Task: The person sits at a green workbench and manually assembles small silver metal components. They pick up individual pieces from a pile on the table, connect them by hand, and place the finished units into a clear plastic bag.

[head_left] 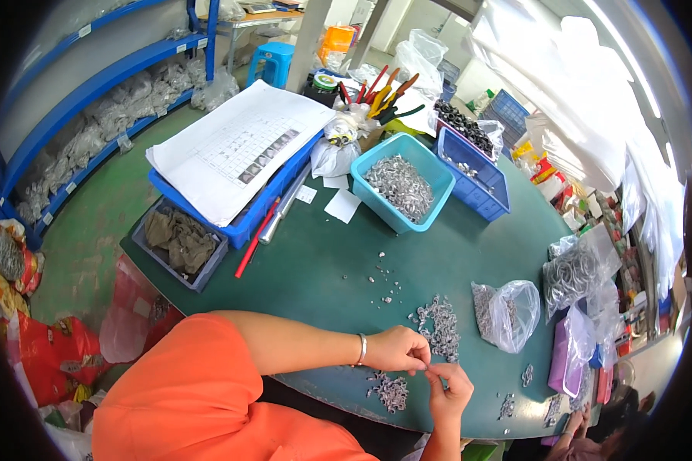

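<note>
My left hand (392, 349), with a silver bangle at the wrist, and my right hand (450, 388) meet fingertip to fingertip over the front of the green table. Both are closed in a pinch; whatever sits between the fingers is too small to make out. Just beyond them lies a loose pile of small grey metal parts (440, 330). A second, smaller heap of similar parts (390, 393) rests below my left hand, close to the table edge. Further off stands a turquoise bin (404, 220) full of shiny metal pieces.
Right of my hands sits a clear plastic bag (515, 315) of small parts, with a purple bin (567, 353) beyond it. Papers (238, 146) lie on a blue crate at the left, beside a red rod (255, 240). Another person's hands (577, 422) show at lower right.
</note>
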Available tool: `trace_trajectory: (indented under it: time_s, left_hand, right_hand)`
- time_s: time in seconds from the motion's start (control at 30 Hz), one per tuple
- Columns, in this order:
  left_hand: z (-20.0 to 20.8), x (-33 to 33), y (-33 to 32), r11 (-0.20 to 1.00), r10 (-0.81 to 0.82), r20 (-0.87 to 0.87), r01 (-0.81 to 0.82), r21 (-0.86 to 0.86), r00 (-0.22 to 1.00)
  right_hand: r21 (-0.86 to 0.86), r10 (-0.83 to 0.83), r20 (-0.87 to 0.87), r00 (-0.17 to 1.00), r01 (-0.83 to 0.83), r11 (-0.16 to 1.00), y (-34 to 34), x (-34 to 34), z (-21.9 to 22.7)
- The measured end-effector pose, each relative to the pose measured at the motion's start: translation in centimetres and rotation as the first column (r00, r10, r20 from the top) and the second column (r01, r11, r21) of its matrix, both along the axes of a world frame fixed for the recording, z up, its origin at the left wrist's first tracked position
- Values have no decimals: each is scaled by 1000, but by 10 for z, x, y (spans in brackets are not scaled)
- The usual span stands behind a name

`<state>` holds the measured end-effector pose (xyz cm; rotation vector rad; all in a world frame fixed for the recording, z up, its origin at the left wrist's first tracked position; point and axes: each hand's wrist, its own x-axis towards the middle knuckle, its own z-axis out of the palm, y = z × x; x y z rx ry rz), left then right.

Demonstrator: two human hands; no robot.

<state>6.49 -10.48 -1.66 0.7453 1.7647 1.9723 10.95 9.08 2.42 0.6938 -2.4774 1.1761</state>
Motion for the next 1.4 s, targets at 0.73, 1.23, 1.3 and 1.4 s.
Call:
trace_trajectory:
  time_s: [0.73,1.23,1.3,1.4]
  left_hand:
    - [-12,-3,14,941,334,-305,-334,54,892]
    - [4,-6,-16,983,169,-84,-162,84,982]
    - [5,-7,-21,997,75,-227,-81,-18,971]
    - [12,-1,-18,993,-77,-362,38,-113,929]
  right_hand:
    - [-234,-176,390,904,282,931,14,5,-25]
    - [59,-131,180,975,123,991,-4,9,-21]
    - [132,-109,145,983,90,987,-13,4,-26]
    - [176,-67,140,988,42,983,-11,3,-28]
